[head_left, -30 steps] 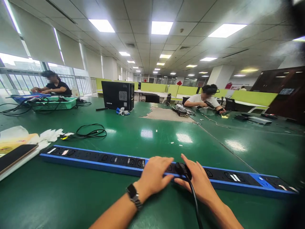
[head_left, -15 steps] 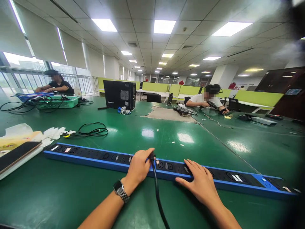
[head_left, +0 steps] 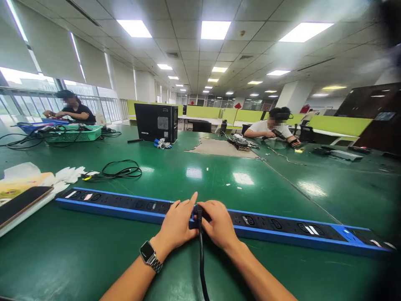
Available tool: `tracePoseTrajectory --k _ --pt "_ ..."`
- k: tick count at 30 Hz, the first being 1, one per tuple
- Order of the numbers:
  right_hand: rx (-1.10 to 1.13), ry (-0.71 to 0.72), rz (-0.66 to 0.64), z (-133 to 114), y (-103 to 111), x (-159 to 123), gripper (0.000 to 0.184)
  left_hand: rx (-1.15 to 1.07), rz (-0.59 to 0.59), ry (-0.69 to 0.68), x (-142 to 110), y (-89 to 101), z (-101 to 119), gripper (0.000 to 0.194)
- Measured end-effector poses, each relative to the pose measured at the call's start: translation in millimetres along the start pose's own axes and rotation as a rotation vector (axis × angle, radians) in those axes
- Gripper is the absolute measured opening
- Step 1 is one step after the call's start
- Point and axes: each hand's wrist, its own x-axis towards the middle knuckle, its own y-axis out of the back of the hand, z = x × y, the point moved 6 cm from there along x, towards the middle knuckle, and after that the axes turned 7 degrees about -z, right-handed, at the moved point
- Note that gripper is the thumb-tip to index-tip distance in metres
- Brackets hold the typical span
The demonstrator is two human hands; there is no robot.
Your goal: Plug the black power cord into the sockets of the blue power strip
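Note:
A long blue and black power strip (head_left: 125, 209) lies across the table in front of me. At its middle stands a black power plug (head_left: 199, 212), its cable (head_left: 201, 255) running down toward me. My right hand (head_left: 219, 223) is closed with its fingers against the plug from the right. On the other side, my left hand (head_left: 178, 221) wraps over the strip, thumb at the near edge and index finger pointing up beside the plug. The hands partly hide the plug's lower end and the sockets under it. A watch (head_left: 150, 255) sits on my left wrist.
At left lie a phone (head_left: 23, 205), a tissue pack (head_left: 21, 186) and a coiled black cable (head_left: 122, 169). Farther back are a green basket (head_left: 78, 133), a computer tower (head_left: 155, 122) and gloves (head_left: 162, 144). Two people sit across the table, one holding a dark tool.
My right hand has moved left along the strip and closed on the plug. My left hand has shifted from holding the plug to gripping the strip beside it.

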Motion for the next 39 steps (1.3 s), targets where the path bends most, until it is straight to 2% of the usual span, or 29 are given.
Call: tracePoseTrajectory --k 2,5,8,11,14,19,21,24,26,28,31,34,37,39 --pt "0.023 -0.008 0.115 2.5 10.6 -2.5 0.027 0.002 -0.001 0.007 -0.1 -0.2 -0.3 0.101" --pt "0.063 -0.119 0.249 28.9 38.3 -23.3 0.032 0.009 -0.007 0.015 0.5 0.6 0.8 0.102" --pt "0.097 -0.243 0.21 64.9 59.2 -49.0 0.038 0.007 -0.013 0.036 0.7 1.1 0.8 0.102" --pt "0.095 -0.285 0.156 87.0 68.7 -65.1 0.039 -0.002 0.018 0.048 1.5 1.8 1.9 0.098" --pt "0.094 -0.232 0.096 87.9 67.2 -65.7 0.036 -0.029 0.073 0.026 6.8 0.6 11.2 0.085" --pt "0.042 -0.212 -0.021 84.0 57.9 -62.7 0.036 -0.135 0.08 -0.148 32.8 -15.7 53.0 0.065" --pt "-0.081 -0.242 -0.029 88.1 56.4 -68.1 0.046 -0.165 0.063 -0.183 46.5 -25.6 69.8 0.062" --pt "-0.315 -0.304 0.01 97.7 55.6 -80.8 0.075 -0.139 0.013 -0.213 64.5 -41.7 91.5 0.051" --pt "-0.409 -0.323 0.006 103.5 52.1 -87.5 0.077 -0.114 -0.006 -0.199 72.0 -49.5 99.9 0.036" --pt "-0.457 -0.32 -0.014 107.3 48.0 -90.7 0.071 -0.133 0.028 -0.167 73.6 -49.1 100.7 0.031" --pt "-0.502 -0.324 -0.011 108.4 46.2 -91.0 0.072 -0.2 0.157 -0.124 61.8 -28.5 82.9 0.035" --pt "-0.509 -0.342 -0.01 106.9 46.8 -89.4 0.078 -0.222 0.256 -0.039 34.5 8.4 38.3 0.033" --pt "-0.479 -0.385 -0.023 107.2 47.1 -87.9 0.081 -0.215 0.264 0.032 -0.5 44.8 -16.2 0.033" --pt "-0.45 -0.427 -0.025 108.7 47.0 -87.4 0.082 -0.189 0.219 0.048 -21.5 59.8 -45.3 0.034"
